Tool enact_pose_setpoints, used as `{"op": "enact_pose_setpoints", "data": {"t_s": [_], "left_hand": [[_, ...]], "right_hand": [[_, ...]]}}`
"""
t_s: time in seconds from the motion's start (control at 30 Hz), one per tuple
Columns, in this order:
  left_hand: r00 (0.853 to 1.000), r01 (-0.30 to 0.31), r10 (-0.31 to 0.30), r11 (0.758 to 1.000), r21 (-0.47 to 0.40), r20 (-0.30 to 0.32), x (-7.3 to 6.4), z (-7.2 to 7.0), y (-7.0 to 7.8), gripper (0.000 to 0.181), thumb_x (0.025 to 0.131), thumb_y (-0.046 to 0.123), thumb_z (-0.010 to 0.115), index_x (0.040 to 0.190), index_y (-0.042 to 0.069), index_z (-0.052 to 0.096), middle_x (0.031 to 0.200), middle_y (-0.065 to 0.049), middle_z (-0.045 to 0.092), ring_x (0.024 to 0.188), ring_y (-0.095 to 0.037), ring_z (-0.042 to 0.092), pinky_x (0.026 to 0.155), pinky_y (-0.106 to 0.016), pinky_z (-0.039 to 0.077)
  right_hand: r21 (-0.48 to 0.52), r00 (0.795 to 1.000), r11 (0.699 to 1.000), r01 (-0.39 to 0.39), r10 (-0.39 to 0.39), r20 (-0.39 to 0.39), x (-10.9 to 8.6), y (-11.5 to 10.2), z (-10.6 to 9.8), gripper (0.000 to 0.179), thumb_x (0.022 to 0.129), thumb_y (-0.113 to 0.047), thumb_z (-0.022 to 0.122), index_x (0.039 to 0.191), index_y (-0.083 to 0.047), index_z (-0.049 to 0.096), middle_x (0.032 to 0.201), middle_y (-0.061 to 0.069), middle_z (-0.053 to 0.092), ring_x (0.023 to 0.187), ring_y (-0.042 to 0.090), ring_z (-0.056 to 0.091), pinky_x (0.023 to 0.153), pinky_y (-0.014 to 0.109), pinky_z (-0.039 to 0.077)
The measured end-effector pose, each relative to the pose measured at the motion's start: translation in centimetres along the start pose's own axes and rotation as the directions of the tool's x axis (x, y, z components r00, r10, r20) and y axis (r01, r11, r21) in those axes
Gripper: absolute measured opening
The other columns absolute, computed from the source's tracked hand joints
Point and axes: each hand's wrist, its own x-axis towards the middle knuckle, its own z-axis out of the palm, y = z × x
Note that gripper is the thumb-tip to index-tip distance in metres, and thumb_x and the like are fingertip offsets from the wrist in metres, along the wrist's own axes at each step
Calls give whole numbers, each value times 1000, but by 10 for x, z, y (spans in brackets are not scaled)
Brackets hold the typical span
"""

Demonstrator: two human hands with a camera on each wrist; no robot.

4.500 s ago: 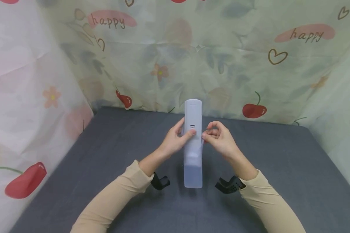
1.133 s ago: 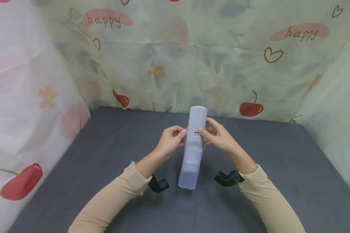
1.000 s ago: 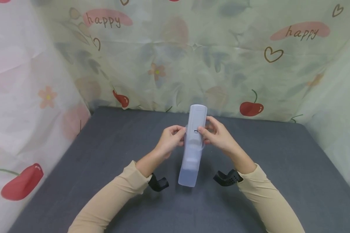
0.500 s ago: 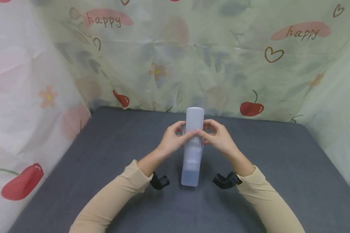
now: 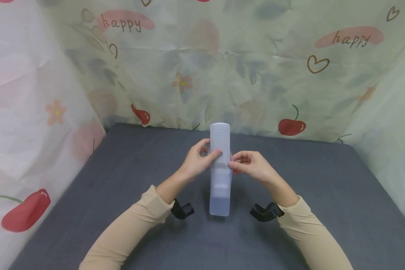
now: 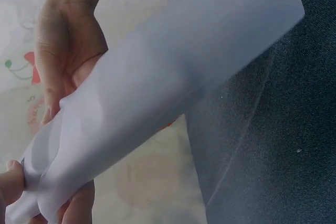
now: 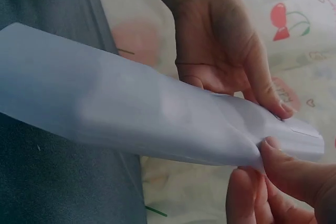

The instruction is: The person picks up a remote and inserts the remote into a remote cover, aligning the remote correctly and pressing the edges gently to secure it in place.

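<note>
A white remote control (image 5: 220, 137), its back with a small latch facing up, is partly inside a translucent plastic sleeve (image 5: 220, 205). The sleeve's loose end hangs toward the person. My left hand (image 5: 196, 161) grips the remote from the left, thumb across its back near the latch and fingers behind. On the right side, my right hand (image 5: 254, 167) pinches the sleeve's edge between thumb and fingers. In the right wrist view, the right thumb (image 7: 286, 163) presses where the sleeve (image 7: 105, 95) puckers. The remote's front is hidden.
A dark grey table (image 5: 307, 187) lies below the raised hands. Patterned cloth (image 5: 202, 75) encloses the back and both sides. Black wrist mounts (image 5: 182, 210) sit under both cuffs.
The left hand has gone from pinching the left edge to gripping the remote. The right thumb has left the remote's back, and that hand now pinches the sleeve's right edge. The remote shifted slightly left and straightened.
</note>
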Motion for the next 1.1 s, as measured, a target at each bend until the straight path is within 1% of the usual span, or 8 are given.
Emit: {"op": "enact_pose_setpoints", "data": {"t_s": [0.17,0.33,0.43,0.57,0.73,0.9,0.97,1.1], "left_hand": [[999,-30,30,999,23,11,0,-1,1,43,90,25,62,130,13,50,105,-18,56,82,-21,58,66,-34,55],[997,-76,74,995,62,27,-1,-1,5,42,91,26,60,131,14,49,105,-18,58,83,-22,60,64,-29,52],[996,-87,85,993,77,33,-1,-1,7,42,92,27,59,131,14,49,104,-18,59,83,-23,60,64,-29,52],[993,-114,113,989,99,23,-1,-1,10,43,92,26,59,132,13,48,105,-19,60,83,-24,61,64,-29,52],[988,-157,157,979,131,12,-2,2,10,46,92,24,59,134,9,47,107,-20,62,84,-26,61,62,-29,52],[985,-171,173,973,158,3,-1,6,8,47,92,24,60,134,10,47,102,-19,64,77,-23,62,59,-25,50],[983,-180,183,969,171,3,-2,7,8,47,92,25,60,135,9,47,100,-19,65,74,-22,62,58,-24,50],[981,-193,195,962,192,10,-3,8,7,48,92,25,59,136,9,46,103,-19,64,78,-24,62,59,-25,51]], "right_hand": [[34,998,998,48,-47,-29,-3,0,1,29,90,-9,61,106,15,56,80,-6,64,68,4,62,71,26,56],[-4,994,997,78,-78,-79,-5,-4,5,24,92,-6,57,104,15,56,82,1,62,67,4,60,69,24,55],[-26,990,997,72,-74,-122,-5,-7,7,22,93,-5,55,103,14,56,84,5,62,67,3,59,68,24,54],[-26,983,998,59,-63,-173,-6,-10,9,22,93,-5,53,104,13,56,85,8,63,66,2,58,68,23,53],[4,973,998,68,-65,-222,-6,-11,11,22,93,-5,54,104,14,57,81,2,63,65,2,58,67,21,53],[30,964,998,62,-52,-262,-5,-11,12,24,93,-6,54,104,14,57,74,-10,59,64,1,57,66,20,52],[40,962,998,56,-43,-271,-5,-12,12,24,93,-6,54,105,15,57,73,-11,58,64,1,56,65,19,51],[49,960,998,48,-33,-279,-6,-14,13,25,94,-5,53,106,16,56,72,-11,58,64,1,56,64,18,51]]}}
